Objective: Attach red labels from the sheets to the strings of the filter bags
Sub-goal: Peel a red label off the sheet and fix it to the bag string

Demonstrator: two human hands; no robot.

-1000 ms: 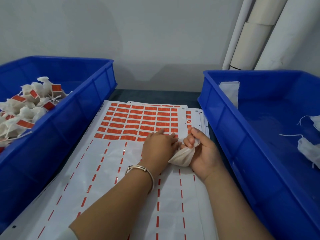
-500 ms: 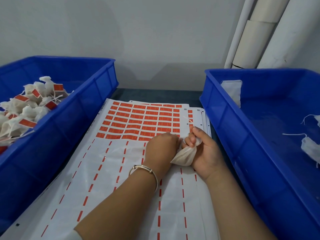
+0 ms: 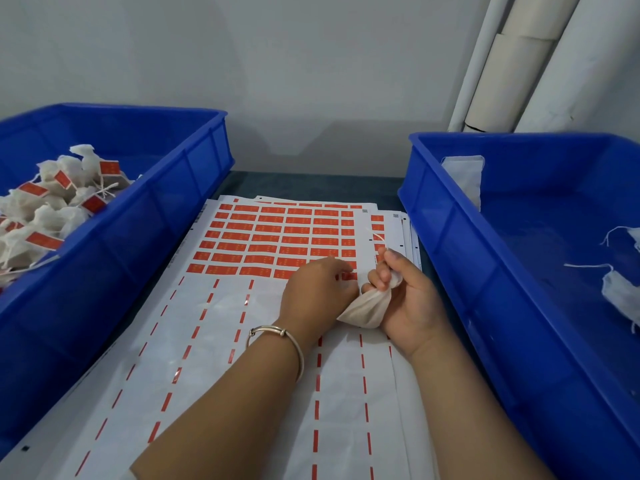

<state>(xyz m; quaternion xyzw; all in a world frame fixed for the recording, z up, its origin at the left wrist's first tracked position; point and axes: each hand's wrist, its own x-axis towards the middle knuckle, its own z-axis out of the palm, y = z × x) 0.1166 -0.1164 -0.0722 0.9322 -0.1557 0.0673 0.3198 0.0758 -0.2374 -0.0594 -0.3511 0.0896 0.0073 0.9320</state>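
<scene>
Both forearms enter from the lower edge, which cuts off the elbows. The right hand (image 3: 412, 299) clenches a white filter bag (image 3: 369, 308), its string (image 3: 379, 236) poking out beyond the fingers. Just beside it, the left hand (image 3: 317, 292) curls its fingers down onto the label sheet (image 3: 242, 341) at the nearest row of red labels (image 3: 273, 237); whether it pinches one is hidden. Left of the hands, a blue bin (image 3: 180, 188) holds labelled bags (image 3: 52, 206), partly cropped. Right, another blue bin (image 3: 485, 271) holds unlabelled bags (image 3: 620, 296), also cropped.
</scene>
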